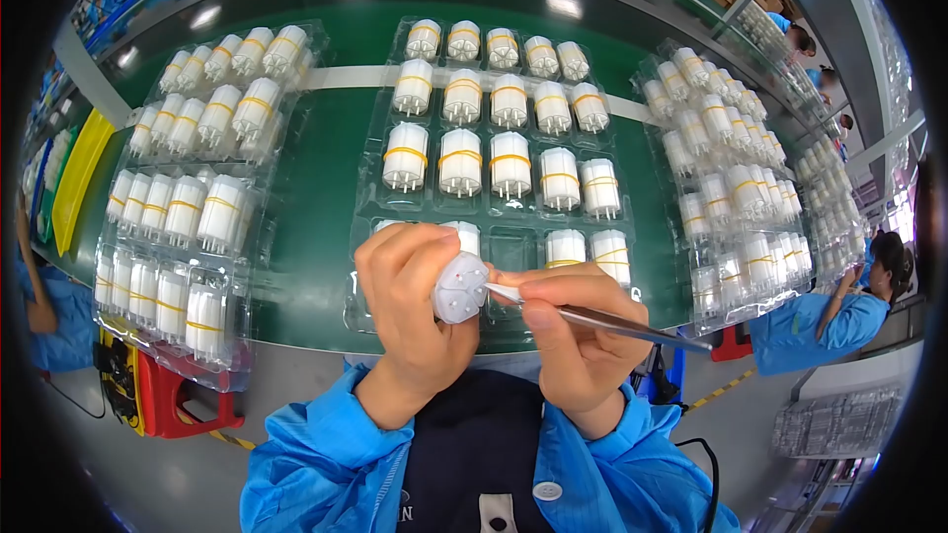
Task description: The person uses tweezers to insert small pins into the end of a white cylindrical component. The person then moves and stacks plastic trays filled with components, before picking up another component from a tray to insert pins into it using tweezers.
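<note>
My left hand [410, 291] is wrapped round a white cylindrical part [460, 288], its round end with small holes or pins turned toward me. My right hand [583, 326] pinches metal tweezers [632, 328], whose tips touch or nearly touch the right side of that round end. Behind both hands lies a clear plastic tray [370, 199] with rows of white cylinders [460, 164], each bound with a yellow band and showing short prongs. One pocket of the front row, just behind the tweezers, holds no cylinder. The hands hide part of that row.
Stacked trays of white cylinders stand at the left [242, 336] and right [703, 321] of the green table [316, 168]. A yellow tray [84, 183] leans at the left edge. Red stools [188, 397] stand below. A person in blue [825, 326] sits at the right.
</note>
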Tool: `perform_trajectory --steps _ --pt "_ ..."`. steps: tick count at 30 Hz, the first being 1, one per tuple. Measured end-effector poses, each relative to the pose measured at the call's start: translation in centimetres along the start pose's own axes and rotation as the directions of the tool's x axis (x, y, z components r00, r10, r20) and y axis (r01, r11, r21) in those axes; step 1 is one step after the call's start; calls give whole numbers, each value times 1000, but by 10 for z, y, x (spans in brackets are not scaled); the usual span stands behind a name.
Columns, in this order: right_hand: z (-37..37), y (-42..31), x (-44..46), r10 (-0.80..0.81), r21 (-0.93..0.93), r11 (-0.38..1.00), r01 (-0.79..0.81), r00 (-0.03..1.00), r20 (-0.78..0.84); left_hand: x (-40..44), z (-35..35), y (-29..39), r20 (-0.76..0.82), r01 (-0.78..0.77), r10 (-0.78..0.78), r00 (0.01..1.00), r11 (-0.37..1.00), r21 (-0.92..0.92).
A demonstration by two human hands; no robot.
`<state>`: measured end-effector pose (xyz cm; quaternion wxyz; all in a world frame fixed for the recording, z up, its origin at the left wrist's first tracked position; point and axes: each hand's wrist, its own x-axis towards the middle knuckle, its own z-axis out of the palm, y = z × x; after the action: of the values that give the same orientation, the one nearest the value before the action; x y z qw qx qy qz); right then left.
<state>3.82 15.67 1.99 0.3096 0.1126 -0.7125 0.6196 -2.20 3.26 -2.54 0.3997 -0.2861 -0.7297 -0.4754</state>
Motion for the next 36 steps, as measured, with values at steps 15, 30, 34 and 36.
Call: perform_trajectory --steps 15,30,34,36 --pt "-14 6 13 15 107 994 -24 996 88 2 -5 -3 147 70 -54 988 991 -112" --pt "-13 6 14 63 78 994 -71 993 101 2 -4 -4 151 62 -44 988 991 -117" --pt "-13 8 11 48 58 997 -53 996 74 2 -4 -4 140 39 -23 990 993 -115" --pt "-10 8 11 70 111 991 -74 997 41 2 -4 -5 143 30 -16 990 995 -92"
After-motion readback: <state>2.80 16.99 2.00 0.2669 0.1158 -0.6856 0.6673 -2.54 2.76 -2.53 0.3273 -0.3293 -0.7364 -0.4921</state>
